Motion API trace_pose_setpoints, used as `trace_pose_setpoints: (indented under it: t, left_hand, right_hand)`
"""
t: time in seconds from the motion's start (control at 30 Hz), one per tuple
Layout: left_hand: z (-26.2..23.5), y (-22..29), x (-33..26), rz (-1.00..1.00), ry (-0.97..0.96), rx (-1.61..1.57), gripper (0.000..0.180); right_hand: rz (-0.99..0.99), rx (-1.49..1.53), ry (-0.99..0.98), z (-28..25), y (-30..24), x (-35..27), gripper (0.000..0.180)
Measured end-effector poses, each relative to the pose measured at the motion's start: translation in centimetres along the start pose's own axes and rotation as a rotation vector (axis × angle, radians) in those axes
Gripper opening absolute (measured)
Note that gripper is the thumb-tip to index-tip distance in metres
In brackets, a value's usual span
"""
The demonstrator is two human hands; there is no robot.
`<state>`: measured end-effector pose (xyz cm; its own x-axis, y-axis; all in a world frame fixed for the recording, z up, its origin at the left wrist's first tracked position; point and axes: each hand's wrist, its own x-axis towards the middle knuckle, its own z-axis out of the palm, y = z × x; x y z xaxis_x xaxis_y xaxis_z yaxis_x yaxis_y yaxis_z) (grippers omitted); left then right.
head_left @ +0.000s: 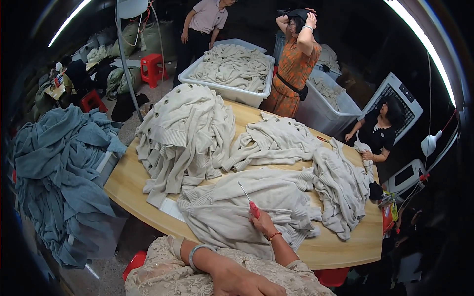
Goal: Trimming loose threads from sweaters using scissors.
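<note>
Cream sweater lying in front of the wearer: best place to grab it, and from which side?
Grip the ribbed hem at the left end of the cream sweater, coming from the left. That thick edge lies bunched and clear, while the right hand holds a red-handled tool over the middle.

right hand [260, 222] gripping, left hand [242, 281] resting low

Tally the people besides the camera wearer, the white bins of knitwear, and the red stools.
Other people: 3 (pink shirt, orange dress, black top)
White bins: 2 (near, far)
Red stools: 2 ()
Total: 7
</note>
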<state>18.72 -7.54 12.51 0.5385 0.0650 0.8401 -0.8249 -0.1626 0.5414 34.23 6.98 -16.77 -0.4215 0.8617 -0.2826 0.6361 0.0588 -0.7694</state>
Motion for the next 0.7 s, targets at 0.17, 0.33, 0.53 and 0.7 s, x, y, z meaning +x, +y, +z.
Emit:
trace_pose_setpoints:
  t: [0.17,0.33,0.53,0.7]
  left_hand:
    - [-0.2,-0.6,-0.6,0.01,-0.058,0.087,0.076]
    - [-0.2,-0.7,0.0,0.459,-0.253,0.91,0.081]
    - [-1.7,-0.6,1.6,1.038,-0.867,2.053,0.091]
    - [-4.6,-2.0,1.0,1.375,-0.74,1.776,0.083]
  right_hand:
    - [0.011,0.01,-0.025,0.2,-1.0,0.0,0.027]
    - [-0.122,0.006,-0.005,1.0,2.2,0.7,0.025]
    - [-0.106,0.165,-0.03,1.1,4.8,1.9,0.021]
    - [-0.003,0.179,-0.071,0.7,2.4,1.5,0.022]
